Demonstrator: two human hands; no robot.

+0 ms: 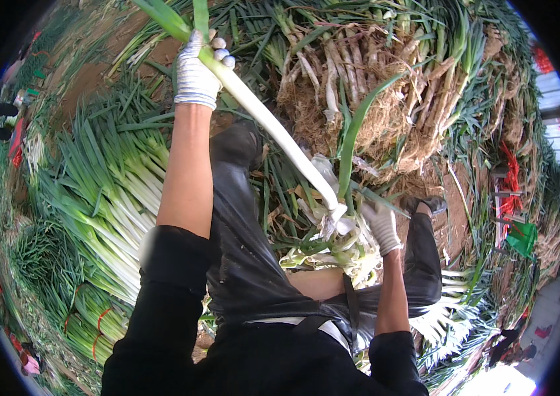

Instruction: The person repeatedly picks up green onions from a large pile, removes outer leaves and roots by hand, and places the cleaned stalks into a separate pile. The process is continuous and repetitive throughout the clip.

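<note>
My left hand [200, 69], in a striped knit glove, is closed around the upper stalk of a long green onion [275, 126]. The peeled white shaft slants down to the right, with its root end between my legs. Beside that end, my right hand [379, 225], gloved too, is blurred; whether its fingers grip anything is unclear. A loose green leaf [354, 133] arches up from near the root end. Below lies a heap of stripped skins and leaves [354, 260]. Clean white-stalked green onions [129, 198] lie in a pile left of my left forearm.
Unpeeled green onions with soil-brown roots [359, 119] are heaped in front. More white stalks [443, 309] lie at right behind my knee. Bundles tied with red bands [99, 321] rest at lower left. A green bag [522, 237] and red ties [510, 173] are at far right.
</note>
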